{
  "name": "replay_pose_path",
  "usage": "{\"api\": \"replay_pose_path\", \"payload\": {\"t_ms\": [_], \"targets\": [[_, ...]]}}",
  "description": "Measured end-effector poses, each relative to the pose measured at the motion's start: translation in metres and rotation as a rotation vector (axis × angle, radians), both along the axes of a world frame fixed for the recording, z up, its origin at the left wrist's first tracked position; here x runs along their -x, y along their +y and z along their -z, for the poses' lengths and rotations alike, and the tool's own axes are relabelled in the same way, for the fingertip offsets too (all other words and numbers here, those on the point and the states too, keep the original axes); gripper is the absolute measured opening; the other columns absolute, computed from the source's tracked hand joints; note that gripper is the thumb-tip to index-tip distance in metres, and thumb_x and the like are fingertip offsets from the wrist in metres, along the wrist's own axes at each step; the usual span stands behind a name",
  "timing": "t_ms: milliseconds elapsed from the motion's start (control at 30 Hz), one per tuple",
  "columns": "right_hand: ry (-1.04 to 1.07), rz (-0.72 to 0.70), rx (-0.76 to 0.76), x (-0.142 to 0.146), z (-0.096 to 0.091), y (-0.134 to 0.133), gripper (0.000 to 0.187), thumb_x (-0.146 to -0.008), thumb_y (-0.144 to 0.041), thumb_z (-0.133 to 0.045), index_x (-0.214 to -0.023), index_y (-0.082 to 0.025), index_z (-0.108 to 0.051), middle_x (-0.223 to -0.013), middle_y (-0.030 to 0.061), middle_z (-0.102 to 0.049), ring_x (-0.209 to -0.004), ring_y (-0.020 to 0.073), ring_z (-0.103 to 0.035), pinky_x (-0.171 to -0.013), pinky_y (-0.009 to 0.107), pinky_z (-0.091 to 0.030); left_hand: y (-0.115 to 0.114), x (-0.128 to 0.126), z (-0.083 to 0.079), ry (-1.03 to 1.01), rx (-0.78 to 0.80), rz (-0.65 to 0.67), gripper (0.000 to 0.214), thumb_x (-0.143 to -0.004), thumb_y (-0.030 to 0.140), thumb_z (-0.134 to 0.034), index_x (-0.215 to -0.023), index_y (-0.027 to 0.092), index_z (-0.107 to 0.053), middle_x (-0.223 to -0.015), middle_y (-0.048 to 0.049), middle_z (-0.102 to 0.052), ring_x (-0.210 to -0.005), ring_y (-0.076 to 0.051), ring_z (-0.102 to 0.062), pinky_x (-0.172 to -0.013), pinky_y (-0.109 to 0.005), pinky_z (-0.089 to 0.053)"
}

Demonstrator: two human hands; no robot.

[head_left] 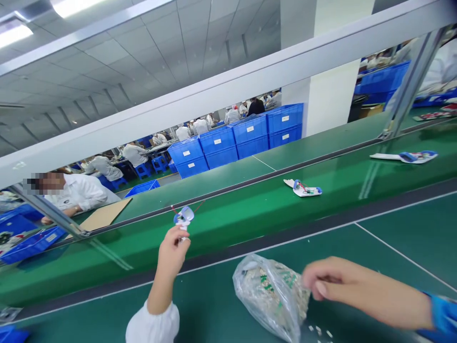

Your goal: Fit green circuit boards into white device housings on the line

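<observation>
My left hand (174, 252), in a white cuff, pinches the white end of a small white-and-blue plastic part with red wires (184, 214) and holds it over the green conveyor belt (235, 209). My right hand (335, 278), with blue at the wrist, is slightly blurred beside a clear plastic bag (267, 290) full of small pale pieces. Its fingers are curled and closed near the bag's right edge. Whatever they may hold is hidden. Below that hand, several tiny white pieces (319, 329) lie on the dark green worktop (207, 305).
On the belt lie another white wired part (303, 189) and a longer one (407, 156). A metal frame (228, 90) crosses above. Blue crates (217, 143) are stacked beyond. Across the belt sits a person in white (82, 190) near a cardboard sheet (103, 216).
</observation>
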State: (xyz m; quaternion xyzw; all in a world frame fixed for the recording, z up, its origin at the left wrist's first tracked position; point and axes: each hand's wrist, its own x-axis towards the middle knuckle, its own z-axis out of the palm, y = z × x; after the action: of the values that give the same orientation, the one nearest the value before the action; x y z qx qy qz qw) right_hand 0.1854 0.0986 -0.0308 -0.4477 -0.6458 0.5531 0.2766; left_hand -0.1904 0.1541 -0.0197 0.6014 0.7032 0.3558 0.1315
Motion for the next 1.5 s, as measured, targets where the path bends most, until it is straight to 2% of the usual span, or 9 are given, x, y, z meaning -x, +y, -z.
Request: {"api": "replay_pose_path", "payload": {"t_ms": [200,300,467,567,700,900,1133,1400,1500], "targets": [[0.776,-0.007,0.473,0.076,-0.035,0.011,0.049,-0.073,-0.06,-0.061,-0.092,-0.015,-0.065,-0.072,0.0024,-0.061,-0.057,0.0107,-0.053,-0.054,0.023,-0.04,-0.085,-0.098,-0.036,-0.093,-0.306,0.678,0.018,-0.071,0.009,-0.056,-0.073,0.023,-0.067,-0.119,-0.0086,-0.058,-0.095,-0.022,-0.066,-0.077,-0.031,-0.054],[0.933,-0.112,0.638,0.092,-0.041,0.014,0.055,-0.076,-0.065,-0.053,-0.087,-0.012,-0.065,-0.071,0.0032,-0.061,-0.063,0.0117,-0.057,-0.061,0.023,-0.043,-0.1,-0.122,-0.036,0.014,-0.389,0.815,0.03,-0.062,-0.001,-0.052,-0.074,0.023,-0.066,-0.115,-0.0099,-0.059,-0.089,-0.021,-0.068,-0.07,-0.026,-0.054],[0.971,-0.165,0.515,0.09,-0.043,0.016,0.047,-0.062,-0.059,-0.064,-0.069,-0.012,-0.061,-0.062,0.0025,-0.058,-0.054,0.011,-0.051,-0.053,0.022,-0.04,-0.103,-0.118,-0.027,0.113,-0.366,0.841,0.032,-0.07,0.006,-0.057,-0.089,0.029,-0.066,-0.119,-0.0089,-0.06,-0.087,-0.021,-0.068,-0.068,-0.027,-0.054],[0.984,-0.036,0.417,0.082,-0.042,0.017,0.044,-0.063,-0.057,-0.065,-0.066,-0.014,-0.058,-0.058,-0.0002,-0.055,-0.051,0.0098,-0.047,-0.05,0.022,-0.038,-0.102,-0.115,-0.03,0.243,-0.43,0.714,0.035,-0.072,0.023,-0.066,-0.106,0.029,-0.061,-0.122,-0.0129,-0.059,-0.105,-0.03,-0.061,-0.08,-0.038,-0.053],[0.942,0.161,0.223,0.072,-0.046,0.017,0.037,-0.065,-0.047,-0.072,-0.073,-0.016,-0.055,-0.06,-0.0044,-0.05,-0.051,0.007,-0.042,-0.047,0.019,-0.031,-0.099,-0.136,-0.034,0.32,-0.433,0.526,0.063,-0.065,0.05,-0.072,-0.118,0.02,-0.055,-0.104,-0.013,-0.067,-0.088,-0.028,-0.067,-0.069,-0.033,-0.056],[0.582,0.267,-0.143,0.063,-0.059,0.008,0.027,-0.071,-0.039,-0.062,-0.079,-0.016,-0.05,-0.065,-0.0047,-0.042,-0.058,0.0088,-0.037,-0.053,0.023,-0.033,-0.1,-0.168,-0.031,-0.141,-0.162,0.435,0.028,-0.07,0.026,-0.069,-0.098,0.026,-0.067,-0.097,-0.0042,-0.071,-0.086,-0.023,-0.066,-0.072,-0.029,-0.053],[0.443,0.223,-0.179,0.063,-0.056,0.007,0.029,-0.07,-0.04,-0.061,-0.082,-0.016,-0.05,-0.068,-0.0034,-0.043,-0.061,0.011,-0.039,-0.056,0.026,-0.034,-0.104,-0.164,-0.041,-1.332,0.136,0.344,0.033,-0.065,0.036,-0.078,-0.097,0.03,-0.07,-0.075,0.0014,-0.069,-0.05,-0.008,-0.059,-0.047,-0.015,-0.043],[0.463,0.116,-0.086,0.067,-0.054,0.011,0.03,-0.07,-0.041,-0.062,-0.082,-0.015,-0.051,-0.066,-0.0034,-0.045,-0.059,0.0097,-0.04,-0.052,0.023,-0.032,-0.102,-0.159,-0.043,-1.723,0.301,0.559,0.005,-0.076,0.032,-0.069,-0.079,0.035,-0.072,-0.072,-0.0024,-0.071,-0.041,-0.003,-0.05,-0.047,-0.016,-0.038],[0.463,0.109,-0.078,0.068,-0.055,0.012,0.028,-0.07,-0.04,-0.061,-0.08,-0.016,-0.05,-0.065,-0.0037,-0.044,-0.057,0.0094,-0.039,-0.052,0.023,-0.031,-0.102,-0.157,-0.041,-1.683,0.282,0.63,0.027,-0.066,0.036,-0.076,-0.092,0.035,-0.07,-0.078,-0.0028,-0.071,-0.043,-0.003,-0.051,-0.05,-0.018,-0.041]]}}
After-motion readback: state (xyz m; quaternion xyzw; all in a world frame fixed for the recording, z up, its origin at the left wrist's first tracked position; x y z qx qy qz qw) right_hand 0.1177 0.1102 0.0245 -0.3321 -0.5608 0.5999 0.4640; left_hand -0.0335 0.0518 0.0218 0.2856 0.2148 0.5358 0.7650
